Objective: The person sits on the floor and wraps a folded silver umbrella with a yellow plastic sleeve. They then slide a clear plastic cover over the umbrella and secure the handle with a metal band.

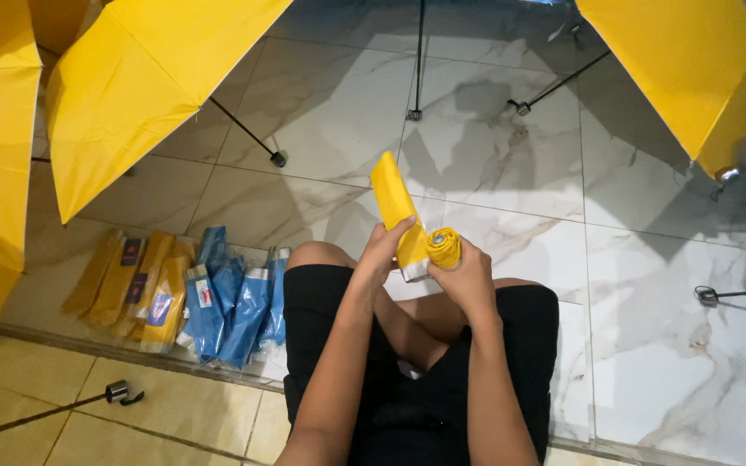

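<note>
Over my lap, my right hand [468,278] grips a folded yellow umbrella [443,246], seen end-on with a blue centre. My left hand [383,246] pinches a yellow fabric sleeve [393,204] that stands upright beside the umbrella's end, its silver-edged mouth near my fingers. I sit cross-legged in black shorts on a white marble floor [511,173].
Open yellow umbrellas lie around me: two at the left [131,78], one at top right [692,69], their black handles pointing inward. A pile of packed yellow [135,289] and blue [235,302] folded umbrellas lies by my left knee. Another handle [118,393] rests on the tan tiles.
</note>
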